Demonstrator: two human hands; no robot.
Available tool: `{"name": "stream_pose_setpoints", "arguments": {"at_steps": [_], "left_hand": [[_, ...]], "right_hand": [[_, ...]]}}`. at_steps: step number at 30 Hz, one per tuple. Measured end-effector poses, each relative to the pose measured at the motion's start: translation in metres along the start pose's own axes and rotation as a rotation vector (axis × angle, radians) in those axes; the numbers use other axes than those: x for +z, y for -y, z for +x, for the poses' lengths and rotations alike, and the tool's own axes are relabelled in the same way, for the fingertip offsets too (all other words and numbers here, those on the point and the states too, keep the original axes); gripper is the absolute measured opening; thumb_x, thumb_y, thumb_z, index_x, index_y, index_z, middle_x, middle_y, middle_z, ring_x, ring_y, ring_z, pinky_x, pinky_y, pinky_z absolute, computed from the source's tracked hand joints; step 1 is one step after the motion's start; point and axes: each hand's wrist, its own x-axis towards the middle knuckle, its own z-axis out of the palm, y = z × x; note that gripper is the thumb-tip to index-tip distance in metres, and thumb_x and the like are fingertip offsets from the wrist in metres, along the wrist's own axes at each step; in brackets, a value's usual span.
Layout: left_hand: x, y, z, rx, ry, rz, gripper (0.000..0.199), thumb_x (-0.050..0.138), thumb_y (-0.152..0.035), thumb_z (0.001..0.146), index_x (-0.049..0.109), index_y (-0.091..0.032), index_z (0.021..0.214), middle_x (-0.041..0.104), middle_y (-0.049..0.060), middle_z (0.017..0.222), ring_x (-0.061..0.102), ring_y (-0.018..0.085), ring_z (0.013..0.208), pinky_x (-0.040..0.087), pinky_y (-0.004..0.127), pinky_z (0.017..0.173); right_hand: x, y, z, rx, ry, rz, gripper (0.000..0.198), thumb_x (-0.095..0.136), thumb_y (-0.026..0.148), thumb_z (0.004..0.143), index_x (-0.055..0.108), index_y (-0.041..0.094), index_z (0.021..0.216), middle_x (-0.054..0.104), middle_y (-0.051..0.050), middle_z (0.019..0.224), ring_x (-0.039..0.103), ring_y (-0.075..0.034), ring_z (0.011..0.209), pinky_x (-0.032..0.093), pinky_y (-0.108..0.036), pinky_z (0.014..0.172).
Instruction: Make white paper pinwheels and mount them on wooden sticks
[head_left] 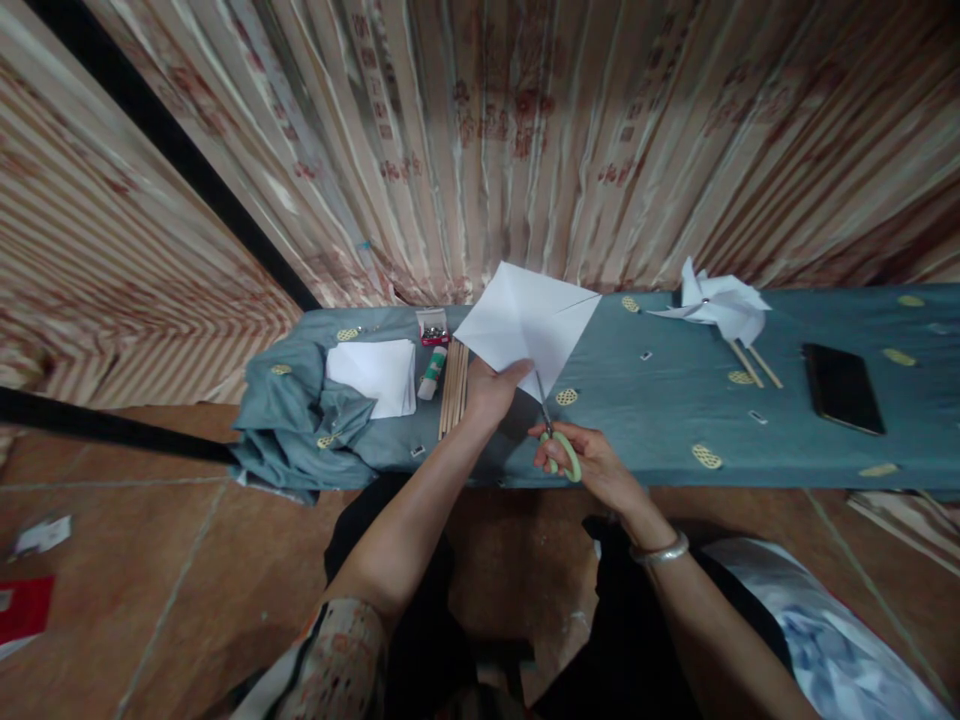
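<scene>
A square sheet of white paper (pixel 517 315) is held up over the cloth-covered bench, one corner pointing toward me. My left hand (pixel 495 388) is closed on its near left edge, thumb on top. In my right hand (pixel 581 455) are scissors (pixel 564 455) with light green handles, fingers in the loops. Their blades lie at the near corner of the paper, pointing in toward the middle. A slit shows near the paper's right corner. Just left of the paper, several thin wooden sticks (pixel 453 395) lie side by side on the bench.
On the bench (pixel 645 420) stand a stack of white paper (pixel 373 372), a glue stick (pixel 433 372) and a small box of metal pins (pixel 433 328). To the right lie white paper pinwheels (pixel 716 305) on sticks and a dark phone (pixel 844 388). A curtain (pixel 510 150) hangs behind.
</scene>
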Motion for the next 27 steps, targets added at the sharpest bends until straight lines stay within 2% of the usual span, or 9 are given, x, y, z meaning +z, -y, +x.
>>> {"name": "stream_pose_setpoints", "arguments": {"at_steps": [19, 27], "left_hand": [[-0.001, 0.003, 0.002, -0.006, 0.017, -0.041, 0.027, 0.078, -0.022, 0.056, 0.066, -0.017, 0.080, 0.071, 0.004, 0.082, 0.064, 0.023, 0.083, 0.049, 0.032, 0.075], [-0.002, 0.019, 0.006, -0.008, 0.004, -0.080, 0.018, 0.071, -0.023, 0.063, 0.065, -0.017, 0.078, 0.069, 0.002, 0.075, 0.062, 0.019, 0.071, 0.049, 0.030, 0.071]], "right_hand": [[0.001, -0.006, 0.002, 0.028, -0.057, 0.078, 0.054, 0.079, 0.061, 0.057, 0.071, 0.019, 0.090, 0.061, 0.002, 0.060, 0.056, -0.010, 0.052, 0.050, -0.025, 0.054], [0.001, -0.005, 0.000, 0.036, -0.055, 0.067, 0.053, 0.079, 0.060, 0.058, 0.071, 0.018, 0.091, 0.062, 0.002, 0.062, 0.057, -0.010, 0.054, 0.049, -0.025, 0.055]]}}
